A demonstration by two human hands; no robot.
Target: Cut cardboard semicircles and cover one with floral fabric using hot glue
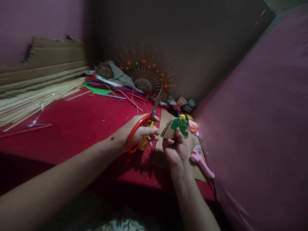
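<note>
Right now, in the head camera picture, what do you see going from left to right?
Bundle of thin sticks → left hand holding red-handled scissors → right hand holding a green and tan cardboard piece → pink glue gun → purple wall.

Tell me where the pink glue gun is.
The pink glue gun lies low right of centre in the head view, on the cardboard sheet, just right of the right hand.

Small blurred clutter (183, 107) beyond the cardboard sheet (166, 119), indistinct.
</note>
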